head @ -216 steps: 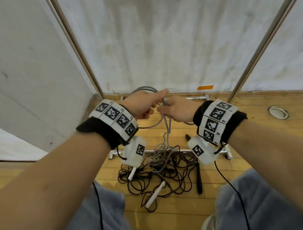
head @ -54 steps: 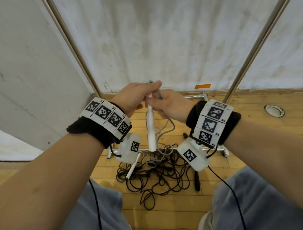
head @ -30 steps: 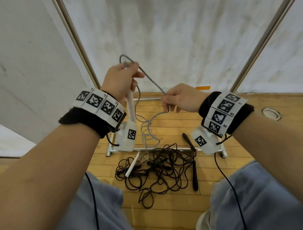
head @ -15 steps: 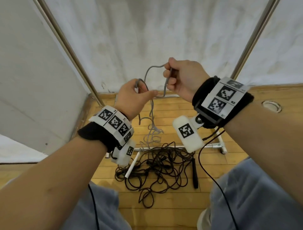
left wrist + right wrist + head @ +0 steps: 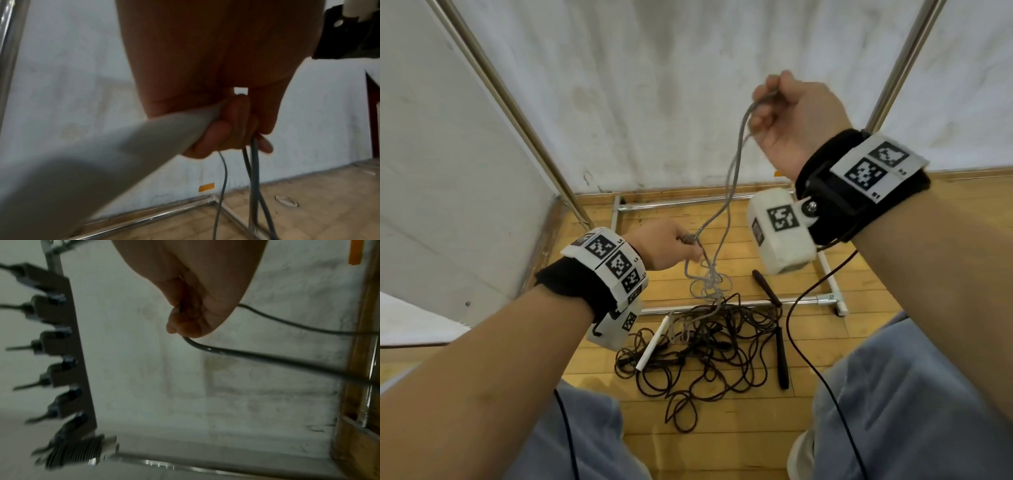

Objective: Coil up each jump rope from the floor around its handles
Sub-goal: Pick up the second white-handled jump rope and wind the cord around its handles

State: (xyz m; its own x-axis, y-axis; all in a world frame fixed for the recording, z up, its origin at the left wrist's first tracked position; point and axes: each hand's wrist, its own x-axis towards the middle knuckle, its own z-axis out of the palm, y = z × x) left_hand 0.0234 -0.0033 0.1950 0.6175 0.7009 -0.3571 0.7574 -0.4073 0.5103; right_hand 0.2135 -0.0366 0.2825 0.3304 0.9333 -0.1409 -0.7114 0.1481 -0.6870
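Bare forearms are shown at lower frame, each banded by a black wrist strap (image 5: pixel 859 192) carrying white fiducial-marker tiles (image 5: pixel 616 263), a white camera housing (image 5: pixel 779 233) and thin black cable (image 5: pixel 822 377); grey-blue trousers (image 5: pixel 911 411) are worn.

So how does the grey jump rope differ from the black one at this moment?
The grey jump rope is lifted: the right hand pinches its cord high, the left hand grips one white handle. The black jump rope lies untouched, tangled loosely on the floor. The grey rope's other white handle rests in that pile; the black handles are dark. Both remain uncoiled.
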